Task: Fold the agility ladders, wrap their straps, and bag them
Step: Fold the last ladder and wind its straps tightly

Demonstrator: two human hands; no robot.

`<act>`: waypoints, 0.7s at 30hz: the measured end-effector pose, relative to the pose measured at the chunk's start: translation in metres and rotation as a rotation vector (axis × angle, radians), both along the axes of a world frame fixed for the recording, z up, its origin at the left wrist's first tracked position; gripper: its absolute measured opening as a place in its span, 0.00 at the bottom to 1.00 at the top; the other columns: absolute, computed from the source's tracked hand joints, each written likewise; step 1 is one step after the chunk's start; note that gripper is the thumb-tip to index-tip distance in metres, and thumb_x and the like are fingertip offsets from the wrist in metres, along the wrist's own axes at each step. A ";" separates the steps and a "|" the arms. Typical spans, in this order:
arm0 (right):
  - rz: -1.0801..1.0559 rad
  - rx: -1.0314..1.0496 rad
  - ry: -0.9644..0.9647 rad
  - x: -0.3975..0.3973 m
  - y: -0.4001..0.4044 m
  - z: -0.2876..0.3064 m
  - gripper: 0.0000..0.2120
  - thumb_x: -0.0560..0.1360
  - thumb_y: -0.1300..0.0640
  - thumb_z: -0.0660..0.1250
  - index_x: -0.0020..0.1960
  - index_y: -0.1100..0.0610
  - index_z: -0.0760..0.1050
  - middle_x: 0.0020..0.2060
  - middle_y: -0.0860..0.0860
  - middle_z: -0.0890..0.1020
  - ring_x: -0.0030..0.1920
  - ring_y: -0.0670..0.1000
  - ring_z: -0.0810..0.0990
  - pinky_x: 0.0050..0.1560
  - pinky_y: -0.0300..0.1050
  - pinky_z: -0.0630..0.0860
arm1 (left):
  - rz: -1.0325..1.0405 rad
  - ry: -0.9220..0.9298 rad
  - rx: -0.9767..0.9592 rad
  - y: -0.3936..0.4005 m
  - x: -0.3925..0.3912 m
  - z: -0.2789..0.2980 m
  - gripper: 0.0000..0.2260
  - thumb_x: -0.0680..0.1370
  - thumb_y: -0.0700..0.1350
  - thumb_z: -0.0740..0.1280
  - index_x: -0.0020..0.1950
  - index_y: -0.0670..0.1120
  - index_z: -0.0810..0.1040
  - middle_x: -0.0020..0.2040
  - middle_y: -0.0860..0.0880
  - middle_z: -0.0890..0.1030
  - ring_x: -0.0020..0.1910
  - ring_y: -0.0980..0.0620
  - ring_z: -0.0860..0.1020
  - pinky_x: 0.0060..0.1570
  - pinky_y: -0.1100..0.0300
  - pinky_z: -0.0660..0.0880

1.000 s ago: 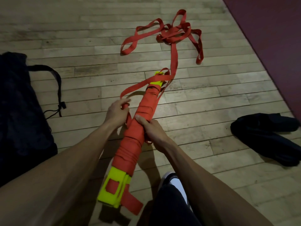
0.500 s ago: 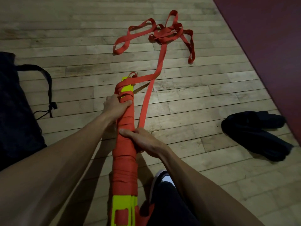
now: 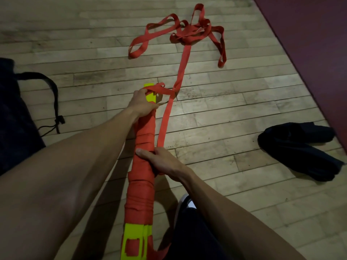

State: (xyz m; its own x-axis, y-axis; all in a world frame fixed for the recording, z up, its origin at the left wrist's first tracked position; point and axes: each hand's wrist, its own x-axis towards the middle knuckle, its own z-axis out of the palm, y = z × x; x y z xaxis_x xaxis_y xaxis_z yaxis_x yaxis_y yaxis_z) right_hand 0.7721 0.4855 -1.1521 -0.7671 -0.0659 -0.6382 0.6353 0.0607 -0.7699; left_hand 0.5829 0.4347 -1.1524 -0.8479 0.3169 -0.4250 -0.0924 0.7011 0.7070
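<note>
Fingers (image 3: 144,154) of the right hand (image 3: 163,162) are curled over the middle of the folded ladder bundle (image 3: 143,175), thumb side wrapped round it, clamping the red wraps and pinching the loose strap (image 3: 165,121) where it meets the bundle. Nearest the camera, yellow rung ends (image 3: 131,239) poke out below the red winding, beside a dark trouser leg and a white shoe toe (image 3: 185,200). Up the bundle now: the left hand (image 3: 140,104) grasps the far end, fingers closed round it just under the yellow tip (image 3: 149,91), where a turn of strap crosses over. From the right hand the strap runs away across the wooden floor (image 3: 234,109) and ends in a tangled heap of red loops (image 3: 187,32) well beyond the bundle. Off to the left lies a black drawstring bag (image 3: 15,119), its cord trailing on the boards. To the right, a dark piece of cloth (image 3: 298,147) sits near the edge of a maroon mat (image 3: 315,34).
</note>
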 end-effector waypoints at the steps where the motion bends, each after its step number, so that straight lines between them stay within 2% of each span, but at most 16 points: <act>1: 0.007 0.002 0.003 0.000 -0.001 -0.003 0.24 0.76 0.40 0.68 0.55 0.61 0.80 0.47 0.58 0.85 0.45 0.58 0.85 0.48 0.57 0.83 | -0.043 0.025 -0.048 0.002 -0.005 -0.003 0.39 0.70 0.48 0.78 0.78 0.49 0.66 0.72 0.42 0.68 0.69 0.42 0.72 0.69 0.49 0.72; 4: 0.029 0.024 0.018 0.003 -0.006 -0.013 0.25 0.73 0.36 0.68 0.54 0.57 0.81 0.48 0.55 0.86 0.47 0.55 0.86 0.53 0.59 0.82 | -0.069 0.133 -0.119 0.009 -0.021 0.000 0.42 0.76 0.46 0.74 0.82 0.56 0.52 0.82 0.43 0.49 0.78 0.38 0.56 0.77 0.47 0.60; 5: 0.033 0.031 0.029 0.003 -0.007 -0.015 0.25 0.73 0.35 0.68 0.54 0.56 0.81 0.48 0.54 0.86 0.48 0.54 0.86 0.54 0.59 0.82 | -0.001 0.134 -0.123 0.010 -0.029 0.002 0.42 0.77 0.47 0.73 0.82 0.58 0.48 0.82 0.43 0.44 0.79 0.37 0.52 0.77 0.46 0.58; 6: 0.038 0.038 0.044 0.004 -0.008 -0.016 0.24 0.73 0.36 0.68 0.55 0.55 0.81 0.49 0.53 0.86 0.49 0.53 0.86 0.56 0.59 0.81 | 0.087 0.106 -0.128 0.007 -0.040 -0.001 0.42 0.77 0.51 0.72 0.82 0.58 0.46 0.82 0.43 0.42 0.79 0.36 0.53 0.76 0.45 0.60; 7: 0.042 0.050 0.066 0.005 -0.008 -0.017 0.23 0.74 0.36 0.68 0.56 0.54 0.81 0.50 0.52 0.86 0.50 0.53 0.85 0.56 0.58 0.81 | 0.182 0.044 -0.141 0.002 -0.049 -0.003 0.43 0.76 0.57 0.70 0.82 0.56 0.47 0.82 0.41 0.45 0.78 0.35 0.57 0.74 0.43 0.64; 9: 0.053 0.096 0.102 0.006 -0.010 -0.018 0.22 0.74 0.36 0.68 0.57 0.52 0.80 0.51 0.51 0.85 0.50 0.52 0.85 0.56 0.57 0.81 | 0.273 -0.102 -0.152 -0.017 -0.061 -0.016 0.45 0.69 0.70 0.63 0.80 0.47 0.61 0.78 0.38 0.63 0.71 0.37 0.70 0.69 0.43 0.71; 10: 0.050 0.131 0.113 0.006 -0.010 -0.018 0.24 0.72 0.34 0.67 0.56 0.52 0.79 0.50 0.51 0.85 0.50 0.52 0.85 0.56 0.57 0.81 | 0.272 -0.122 -0.085 -0.027 -0.065 -0.026 0.45 0.68 0.73 0.59 0.75 0.43 0.69 0.73 0.38 0.71 0.68 0.38 0.74 0.68 0.44 0.73; 12: 0.039 0.206 0.140 0.003 -0.009 -0.017 0.31 0.68 0.28 0.65 0.56 0.52 0.79 0.48 0.50 0.85 0.48 0.51 0.84 0.54 0.57 0.81 | 0.295 -0.139 0.023 -0.042 -0.058 -0.040 0.48 0.65 0.80 0.56 0.67 0.42 0.78 0.65 0.39 0.80 0.63 0.38 0.79 0.65 0.43 0.75; 13: 0.041 0.239 0.155 0.000 -0.007 -0.016 0.32 0.67 0.27 0.65 0.56 0.52 0.79 0.48 0.50 0.85 0.48 0.50 0.84 0.53 0.57 0.81 | 0.307 -0.129 0.086 -0.046 -0.043 -0.031 0.47 0.66 0.80 0.55 0.64 0.43 0.79 0.61 0.39 0.81 0.60 0.38 0.80 0.64 0.43 0.76; 14: 0.043 0.262 0.175 -0.005 -0.005 -0.016 0.31 0.68 0.27 0.65 0.56 0.52 0.79 0.48 0.50 0.85 0.48 0.50 0.84 0.53 0.57 0.81 | 0.277 -0.119 0.132 -0.048 -0.028 -0.022 0.41 0.71 0.78 0.54 0.62 0.44 0.80 0.57 0.41 0.83 0.57 0.40 0.81 0.61 0.47 0.77; 16: 0.031 0.278 0.210 -0.012 -0.002 -0.010 0.28 0.70 0.30 0.66 0.55 0.52 0.80 0.47 0.50 0.85 0.48 0.50 0.84 0.54 0.56 0.80 | 0.186 -0.121 0.168 -0.050 0.007 -0.006 0.31 0.80 0.70 0.50 0.55 0.48 0.81 0.46 0.46 0.82 0.44 0.46 0.80 0.48 0.54 0.75; 17: 0.013 0.284 0.226 -0.016 -0.001 -0.007 0.27 0.70 0.30 0.66 0.55 0.52 0.80 0.47 0.50 0.85 0.48 0.50 0.84 0.54 0.55 0.80 | 0.207 -0.161 0.203 -0.054 0.022 -0.004 0.30 0.81 0.69 0.48 0.52 0.48 0.80 0.40 0.48 0.80 0.37 0.50 0.78 0.40 0.58 0.74; 19: -0.032 0.240 0.253 -0.025 -0.001 0.000 0.25 0.71 0.32 0.66 0.54 0.51 0.81 0.48 0.50 0.86 0.48 0.49 0.84 0.55 0.55 0.81 | 0.284 -0.318 0.285 -0.074 0.051 -0.001 0.33 0.80 0.70 0.48 0.53 0.43 0.78 0.35 0.49 0.74 0.27 0.55 0.73 0.28 0.64 0.69; 20: -0.053 0.206 0.263 -0.031 -0.001 0.001 0.23 0.72 0.34 0.67 0.54 0.51 0.81 0.48 0.50 0.86 0.48 0.49 0.85 0.55 0.55 0.81 | 0.272 -0.417 0.325 -0.085 0.065 0.001 0.36 0.79 0.71 0.48 0.57 0.42 0.78 0.36 0.49 0.75 0.28 0.55 0.74 0.28 0.64 0.71; 21: -0.070 0.192 0.271 -0.038 -0.003 0.003 0.22 0.73 0.35 0.68 0.54 0.52 0.81 0.47 0.51 0.86 0.48 0.50 0.85 0.55 0.56 0.81 | 0.237 -0.526 0.372 -0.095 0.079 0.005 0.38 0.78 0.72 0.48 0.60 0.42 0.79 0.39 0.47 0.79 0.33 0.53 0.78 0.35 0.61 0.76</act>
State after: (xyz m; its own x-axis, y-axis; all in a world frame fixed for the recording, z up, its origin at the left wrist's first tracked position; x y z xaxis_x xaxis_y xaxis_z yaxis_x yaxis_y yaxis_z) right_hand 0.7339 0.4828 -1.1492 -0.9087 0.0943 -0.4066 0.4173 0.1848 -0.8898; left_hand 0.6615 0.3397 -1.1479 -0.6229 0.3528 -0.6982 -0.6107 0.3386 0.7158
